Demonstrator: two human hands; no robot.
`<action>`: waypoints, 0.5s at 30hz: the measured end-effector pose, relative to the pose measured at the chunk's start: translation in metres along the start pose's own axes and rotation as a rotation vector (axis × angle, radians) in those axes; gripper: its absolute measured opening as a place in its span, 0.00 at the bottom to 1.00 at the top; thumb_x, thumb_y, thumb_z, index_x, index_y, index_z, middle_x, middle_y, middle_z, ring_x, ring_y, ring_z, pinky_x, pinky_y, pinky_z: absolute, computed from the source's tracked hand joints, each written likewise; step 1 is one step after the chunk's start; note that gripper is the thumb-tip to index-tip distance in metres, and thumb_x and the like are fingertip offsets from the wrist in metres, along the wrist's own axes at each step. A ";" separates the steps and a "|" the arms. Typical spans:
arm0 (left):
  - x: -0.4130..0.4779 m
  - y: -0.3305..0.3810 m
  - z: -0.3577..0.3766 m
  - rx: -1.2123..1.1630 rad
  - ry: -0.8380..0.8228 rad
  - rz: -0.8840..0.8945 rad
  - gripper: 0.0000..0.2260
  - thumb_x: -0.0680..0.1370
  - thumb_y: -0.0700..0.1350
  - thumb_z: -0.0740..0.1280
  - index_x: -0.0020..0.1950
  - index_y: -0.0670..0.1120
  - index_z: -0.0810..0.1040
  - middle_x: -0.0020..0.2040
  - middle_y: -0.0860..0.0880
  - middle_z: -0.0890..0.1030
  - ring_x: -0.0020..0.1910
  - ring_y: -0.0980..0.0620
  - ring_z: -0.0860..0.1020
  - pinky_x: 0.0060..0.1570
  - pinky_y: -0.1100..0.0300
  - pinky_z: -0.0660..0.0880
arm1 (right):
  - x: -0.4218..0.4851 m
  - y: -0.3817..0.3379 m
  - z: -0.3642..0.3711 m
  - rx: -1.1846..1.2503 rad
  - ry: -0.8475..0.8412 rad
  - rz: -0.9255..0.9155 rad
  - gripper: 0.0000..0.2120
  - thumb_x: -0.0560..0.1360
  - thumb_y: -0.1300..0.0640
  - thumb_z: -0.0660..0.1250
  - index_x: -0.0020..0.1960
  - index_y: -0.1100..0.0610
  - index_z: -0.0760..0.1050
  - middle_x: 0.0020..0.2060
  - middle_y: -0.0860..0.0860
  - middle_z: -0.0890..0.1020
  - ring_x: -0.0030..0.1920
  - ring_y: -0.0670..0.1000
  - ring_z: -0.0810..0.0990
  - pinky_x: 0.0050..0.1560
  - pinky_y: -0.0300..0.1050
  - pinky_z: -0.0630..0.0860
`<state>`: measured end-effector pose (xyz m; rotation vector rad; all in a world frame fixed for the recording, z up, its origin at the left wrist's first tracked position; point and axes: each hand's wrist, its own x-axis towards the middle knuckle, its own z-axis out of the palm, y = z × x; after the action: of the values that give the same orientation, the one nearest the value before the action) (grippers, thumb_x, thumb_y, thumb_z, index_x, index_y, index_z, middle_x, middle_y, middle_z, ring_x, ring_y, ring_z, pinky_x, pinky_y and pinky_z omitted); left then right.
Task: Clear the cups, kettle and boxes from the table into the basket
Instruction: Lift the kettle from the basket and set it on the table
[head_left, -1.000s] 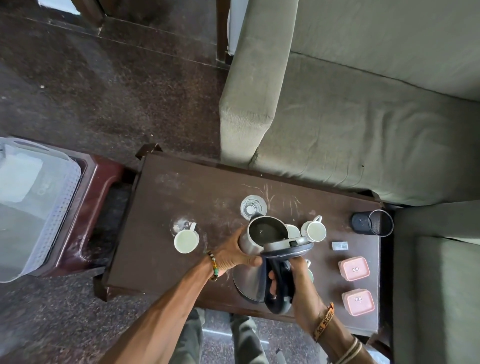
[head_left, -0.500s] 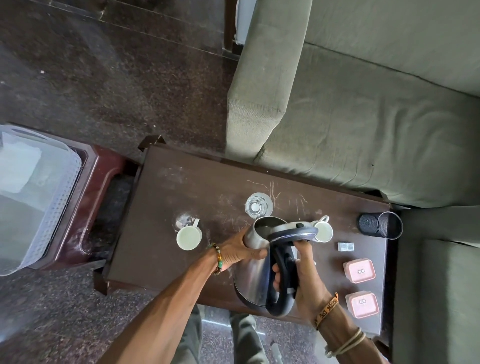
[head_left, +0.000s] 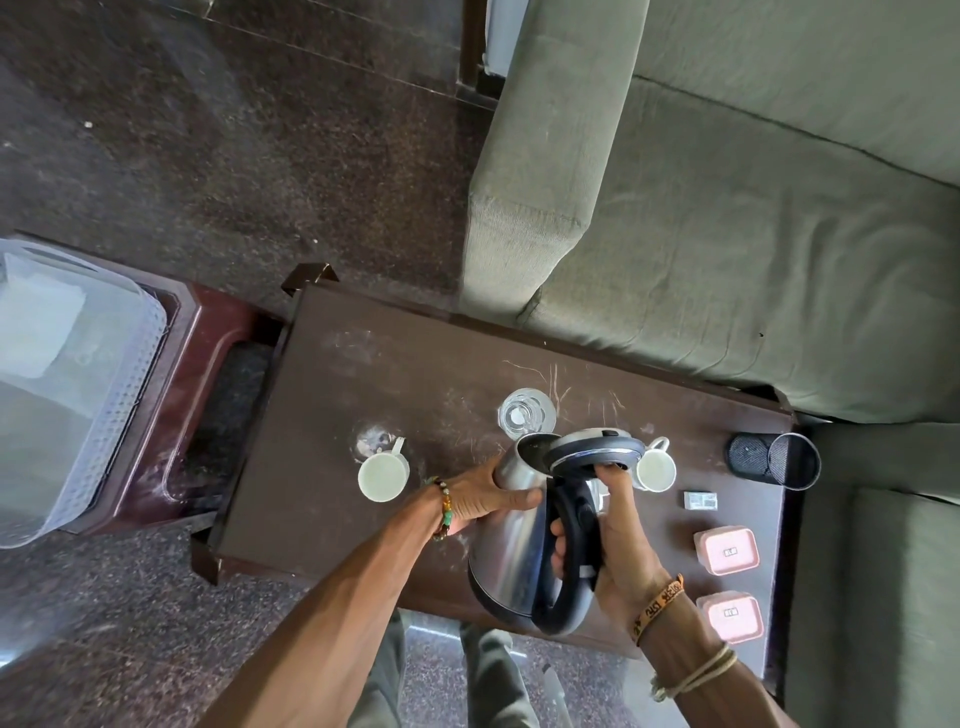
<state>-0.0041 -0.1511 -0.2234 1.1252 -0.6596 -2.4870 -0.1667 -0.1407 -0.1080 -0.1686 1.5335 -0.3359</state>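
On the dark wooden table (head_left: 363, 374): two white ceramic cups (head_left: 383, 475) (head_left: 655, 470), one clear glass (head_left: 523, 418), two pink plastic boxes (head_left: 726, 551) (head_left: 731, 616). I hold the one steel kettle (head_left: 511, 551) over its near edge, long axis tilted, lid end away from me. My right hand (head_left: 618, 540) wraps the handle; my left hand (head_left: 483, 499) clasps the body.

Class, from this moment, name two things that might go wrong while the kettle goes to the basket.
1. The lid on the kettle looks ajar; tilting could spill anything inside.
2. The glass and the left cup sit on the path toward the basket; a low swing might knock them.
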 end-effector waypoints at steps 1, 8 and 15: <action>0.000 0.000 0.000 0.000 -0.004 -0.003 0.37 0.62 0.55 0.81 0.69 0.56 0.71 0.65 0.47 0.79 0.65 0.46 0.77 0.66 0.46 0.72 | 0.000 -0.001 0.000 -0.006 0.002 0.004 0.40 0.54 0.21 0.64 0.33 0.61 0.76 0.29 0.57 0.74 0.25 0.52 0.71 0.27 0.41 0.72; 0.002 -0.003 -0.003 0.004 0.034 -0.083 0.42 0.57 0.59 0.82 0.68 0.57 0.71 0.63 0.49 0.80 0.64 0.48 0.77 0.67 0.45 0.71 | 0.000 -0.003 0.001 -0.018 0.010 0.035 0.40 0.54 0.22 0.62 0.34 0.61 0.75 0.29 0.56 0.74 0.25 0.53 0.71 0.28 0.41 0.71; -0.001 -0.002 0.000 0.004 0.023 -0.152 0.43 0.57 0.59 0.82 0.69 0.51 0.72 0.64 0.45 0.79 0.65 0.44 0.76 0.69 0.41 0.68 | 0.002 -0.004 -0.001 -0.018 0.003 0.076 0.41 0.54 0.21 0.62 0.33 0.61 0.75 0.29 0.56 0.74 0.26 0.53 0.71 0.29 0.42 0.72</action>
<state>-0.0040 -0.1489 -0.2238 1.2463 -0.5931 -2.5954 -0.1677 -0.1452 -0.1084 -0.1229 1.5424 -0.2622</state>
